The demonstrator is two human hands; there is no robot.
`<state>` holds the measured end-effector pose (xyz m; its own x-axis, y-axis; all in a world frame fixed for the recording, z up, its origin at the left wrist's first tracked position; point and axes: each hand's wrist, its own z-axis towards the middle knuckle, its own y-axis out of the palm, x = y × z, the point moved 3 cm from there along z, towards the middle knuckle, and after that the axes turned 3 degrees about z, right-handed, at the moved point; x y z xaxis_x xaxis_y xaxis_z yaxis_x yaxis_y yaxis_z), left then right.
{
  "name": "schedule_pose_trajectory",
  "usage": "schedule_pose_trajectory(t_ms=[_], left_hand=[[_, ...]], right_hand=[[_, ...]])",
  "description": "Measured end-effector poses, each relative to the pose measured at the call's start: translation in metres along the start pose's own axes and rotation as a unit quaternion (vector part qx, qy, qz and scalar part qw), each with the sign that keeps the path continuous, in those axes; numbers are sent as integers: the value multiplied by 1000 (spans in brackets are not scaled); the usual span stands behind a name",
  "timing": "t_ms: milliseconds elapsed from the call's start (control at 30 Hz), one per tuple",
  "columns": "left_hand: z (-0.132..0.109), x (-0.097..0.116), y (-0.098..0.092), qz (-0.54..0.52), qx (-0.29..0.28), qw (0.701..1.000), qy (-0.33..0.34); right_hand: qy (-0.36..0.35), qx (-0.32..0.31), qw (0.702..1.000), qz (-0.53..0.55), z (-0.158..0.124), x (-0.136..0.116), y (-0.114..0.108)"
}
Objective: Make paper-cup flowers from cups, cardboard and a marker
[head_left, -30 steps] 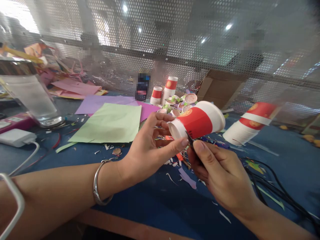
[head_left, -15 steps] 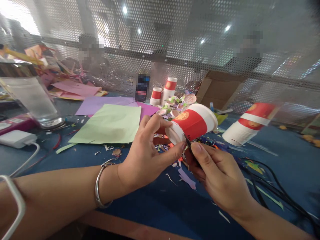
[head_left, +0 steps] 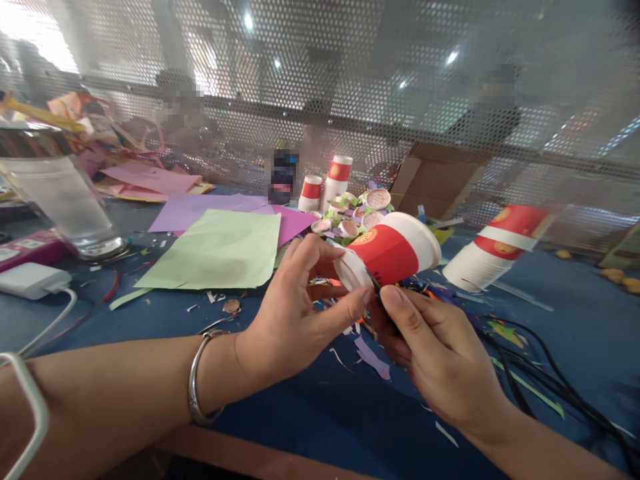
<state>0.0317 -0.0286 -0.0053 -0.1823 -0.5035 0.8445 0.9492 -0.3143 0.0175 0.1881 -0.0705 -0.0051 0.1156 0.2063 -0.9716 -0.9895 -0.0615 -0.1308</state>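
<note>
A red and white paper cup [head_left: 395, 250] is tilted on its side between my hands, its rim to the right and its base end to the left. My left hand [head_left: 305, 310] grips the base end between thumb and fingers. In my right hand [head_left: 435, 347] are dark scissors [head_left: 374, 283], mostly hidden by the fingers. Their blades are at the cup's wall near the base, where a slit parts the white bottom edge from the red wall. Behind the cup lies a pile of cut-off cup bottoms [head_left: 350, 228] with green and purple paper bits.
Stacked paper cups [head_left: 493, 257] stand at the right, with more cups [head_left: 337, 180] at the back. Green paper [head_left: 210, 250], a glass of water [head_left: 70, 207] and a white charger [head_left: 33, 281] are left. Black cables [head_left: 540, 367] lie right. Scraps litter the blue table before a perforated screen.
The cup has shifted slightly right and down at its rim end, and the slit near its base looks wider. Both hands keep their hold in nearly the same place.
</note>
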Motion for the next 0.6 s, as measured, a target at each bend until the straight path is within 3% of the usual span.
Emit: schedule_pose_trajectory(t_ms=[233, 400, 600], left_hand=[[-1, -4, 1, 5, -7, 1000, -25], [-1, 1, -1, 15, -4, 1000, -7], [0, 1, -2, 37, -2, 999, 8]], right_hand=[[26, 4, 1000, 9, 1, 3, 0], [-1, 12, 999, -32, 1, -1, -3], [19, -6, 1000, -10, 0, 0, -3]])
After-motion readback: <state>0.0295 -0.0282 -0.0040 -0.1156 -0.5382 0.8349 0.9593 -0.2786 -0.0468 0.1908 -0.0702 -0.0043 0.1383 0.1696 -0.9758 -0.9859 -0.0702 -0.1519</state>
